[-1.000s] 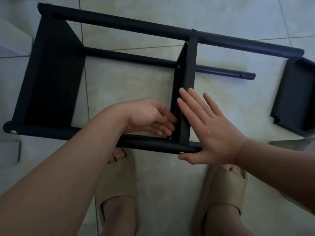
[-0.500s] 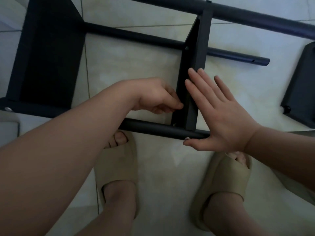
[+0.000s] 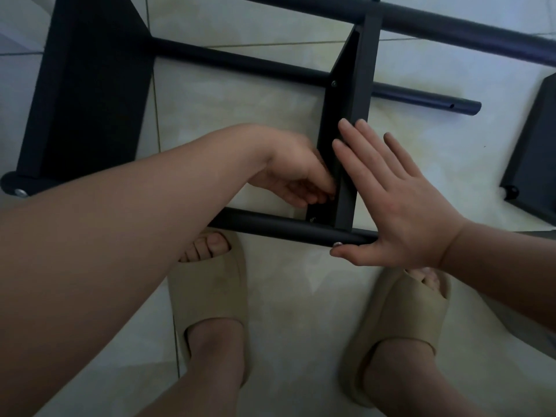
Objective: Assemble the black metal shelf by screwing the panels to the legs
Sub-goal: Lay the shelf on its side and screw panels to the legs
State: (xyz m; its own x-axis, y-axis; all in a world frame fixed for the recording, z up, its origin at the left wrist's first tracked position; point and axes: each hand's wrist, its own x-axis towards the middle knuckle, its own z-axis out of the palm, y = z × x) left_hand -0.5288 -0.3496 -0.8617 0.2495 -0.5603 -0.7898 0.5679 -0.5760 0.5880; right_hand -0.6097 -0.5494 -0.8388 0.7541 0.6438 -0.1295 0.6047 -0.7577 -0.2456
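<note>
Flat and straight-fingered, the right hand presses its palm side against the outer face of the middle panel at frame centre, with the thumb laid along the near leg beside a silver screw head. It grips nothing. On the panel's other side, the left hand has its fingers curled in against the inner face. Whether they pinch anything cannot be told, as the fingertips are in shadow and slightly blurred. Just below them, a small screw sits in the panel's lower corner, where it meets the near leg.

The black shelf lies on its side on the pale tiled floor and fills the upper half of the frame. An end panel stands at upper left. A far leg runs along the top edge, and a lower leg passes behind the middle panel. A loose panel lies apart at the right edge. Two beige slippers with feet in them stand in the lower half of the frame.
</note>
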